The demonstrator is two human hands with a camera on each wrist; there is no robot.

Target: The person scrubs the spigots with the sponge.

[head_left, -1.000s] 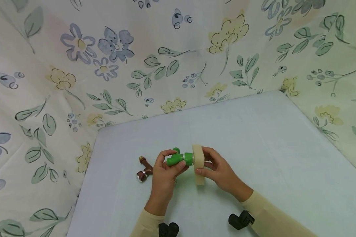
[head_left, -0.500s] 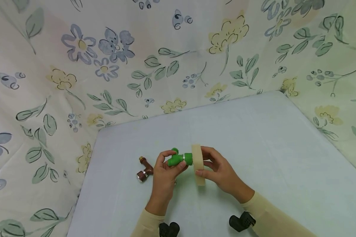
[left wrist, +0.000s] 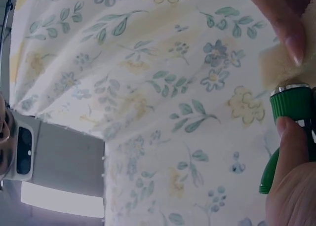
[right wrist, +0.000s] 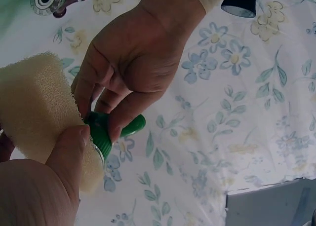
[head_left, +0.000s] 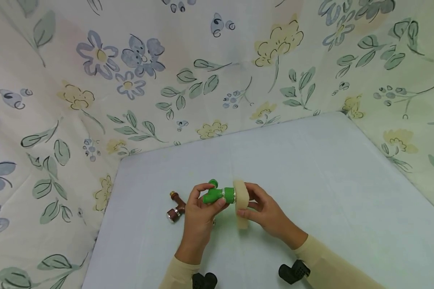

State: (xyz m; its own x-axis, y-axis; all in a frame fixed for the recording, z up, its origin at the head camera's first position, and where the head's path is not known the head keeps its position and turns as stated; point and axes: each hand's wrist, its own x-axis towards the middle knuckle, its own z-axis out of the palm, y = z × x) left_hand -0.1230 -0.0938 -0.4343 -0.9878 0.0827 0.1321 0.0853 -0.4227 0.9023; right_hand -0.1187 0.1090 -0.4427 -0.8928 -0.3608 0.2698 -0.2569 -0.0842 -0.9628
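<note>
My left hand (head_left: pixel 201 210) holds a green tap-like fitting (head_left: pixel 214 195) with a ribbed collar and a silver ring at its right end. In the left wrist view the thumb lies against the fitting (left wrist: pixel 292 105) just below the collar. My right hand (head_left: pixel 269 210) pinches a thick cream sponge (head_left: pixel 242 202), with the thumb on its near side. The sponge stands on edge and meets the ringed end of the fitting, whose face it hides. In the right wrist view the sponge (right wrist: pixel 42 100) covers part of the green collar.
A brown fitting (head_left: pixel 177 206) with a brass tip lies on the white table (head_left: pixel 293 160), left of my left hand and partly behind it. Beside it in the right wrist view is a round silver-faced end (right wrist: pixel 46 0) with green. A flowered cloth (head_left: pixel 209 92) hangs around the table.
The sponge and my right hand have shifted slightly down and turned a little against the fitting's end. My left hand keeps its hold, nearly in place.
</note>
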